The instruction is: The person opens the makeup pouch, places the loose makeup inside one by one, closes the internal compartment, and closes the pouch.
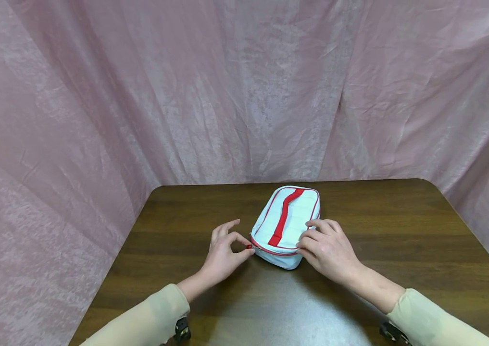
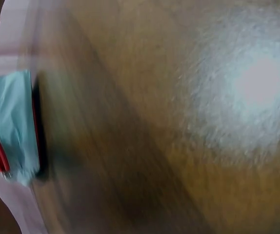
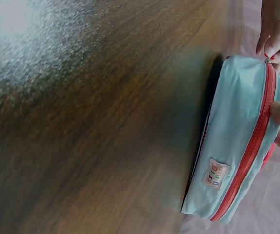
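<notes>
A pale blue-white zip pouch (image 1: 299, 211) with red piping and a red strap (image 1: 285, 216) across its top lies on the table, slightly slanted. At its near left corner my left hand (image 1: 221, 257) pinches the small red zipper pull (image 1: 250, 246) between thumb and index finger. On the near right side, my right hand (image 1: 330, 250) grips the pouch's upper edge, thumb beside the zipper. The right wrist view shows the red zipper (image 3: 257, 131) closed along the visible side, above a small lettered label (image 3: 216, 174). In the left wrist view only the pouch's end shows.
The brown wooden table (image 1: 183, 206) has rounded far corners and a bright glare near the front. Pink velvet curtain (image 1: 244, 96) hangs behind it and at both sides. A dark wrist device (image 1: 182, 329) sits under the left sleeve, another (image 1: 393, 333) under the right.
</notes>
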Action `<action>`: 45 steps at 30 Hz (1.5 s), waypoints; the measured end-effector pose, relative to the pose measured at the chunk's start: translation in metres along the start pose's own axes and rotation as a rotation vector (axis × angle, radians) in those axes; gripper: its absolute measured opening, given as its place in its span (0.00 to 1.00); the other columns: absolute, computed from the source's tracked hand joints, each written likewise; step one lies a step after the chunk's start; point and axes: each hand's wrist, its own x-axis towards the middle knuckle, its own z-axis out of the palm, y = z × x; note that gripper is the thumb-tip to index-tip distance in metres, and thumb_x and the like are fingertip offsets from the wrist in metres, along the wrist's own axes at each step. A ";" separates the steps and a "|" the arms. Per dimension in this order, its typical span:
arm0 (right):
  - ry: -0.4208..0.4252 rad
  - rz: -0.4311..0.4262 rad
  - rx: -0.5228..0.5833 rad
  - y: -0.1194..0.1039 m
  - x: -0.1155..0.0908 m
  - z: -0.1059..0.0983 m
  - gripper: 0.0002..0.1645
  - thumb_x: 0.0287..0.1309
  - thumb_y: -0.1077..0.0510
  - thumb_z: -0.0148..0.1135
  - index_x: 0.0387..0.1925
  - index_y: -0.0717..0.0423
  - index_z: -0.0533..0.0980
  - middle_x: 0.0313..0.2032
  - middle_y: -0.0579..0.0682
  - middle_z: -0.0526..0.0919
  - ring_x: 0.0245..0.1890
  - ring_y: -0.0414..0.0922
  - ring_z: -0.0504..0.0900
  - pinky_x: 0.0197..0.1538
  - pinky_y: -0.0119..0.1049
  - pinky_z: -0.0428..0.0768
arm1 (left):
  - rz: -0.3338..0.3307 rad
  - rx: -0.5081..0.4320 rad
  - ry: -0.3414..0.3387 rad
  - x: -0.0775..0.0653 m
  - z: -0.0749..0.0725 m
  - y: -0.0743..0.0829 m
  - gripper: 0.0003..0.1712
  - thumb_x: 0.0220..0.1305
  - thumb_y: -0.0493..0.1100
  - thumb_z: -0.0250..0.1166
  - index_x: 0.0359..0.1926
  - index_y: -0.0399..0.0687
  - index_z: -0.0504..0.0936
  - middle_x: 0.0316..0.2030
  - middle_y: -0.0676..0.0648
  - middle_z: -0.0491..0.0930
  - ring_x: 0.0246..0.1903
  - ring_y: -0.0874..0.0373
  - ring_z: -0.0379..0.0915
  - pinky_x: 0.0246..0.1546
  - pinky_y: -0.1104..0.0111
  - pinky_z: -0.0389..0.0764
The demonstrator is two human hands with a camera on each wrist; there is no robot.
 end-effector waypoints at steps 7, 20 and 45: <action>-0.022 0.022 0.018 0.000 -0.003 -0.002 0.06 0.54 0.55 0.74 0.34 0.46 0.84 0.36 0.42 0.85 0.55 0.56 0.79 0.58 0.54 0.68 | -0.031 -0.001 -0.025 0.009 -0.009 -0.010 0.07 0.58 0.51 0.79 0.34 0.62 0.87 0.71 0.45 0.68 0.72 0.39 0.52 0.67 0.39 0.58; -0.047 0.040 0.039 0.002 -0.007 -0.002 0.05 0.58 0.55 0.72 0.35 0.45 0.82 0.37 0.41 0.86 0.54 0.54 0.79 0.59 0.53 0.66 | -0.099 0.024 -0.070 0.029 -0.018 -0.021 0.07 0.59 0.53 0.77 0.37 0.65 0.88 0.72 0.47 0.65 0.73 0.39 0.48 0.69 0.40 0.51; 0.060 0.386 0.095 0.054 0.020 -0.031 0.07 0.59 0.57 0.72 0.40 0.50 0.86 0.42 0.48 0.88 0.56 0.58 0.74 0.57 0.61 0.64 | -0.286 -0.315 0.038 0.019 -0.032 0.010 0.22 0.64 0.50 0.74 0.59 0.60 0.84 0.71 0.49 0.65 0.71 0.44 0.49 0.66 0.41 0.59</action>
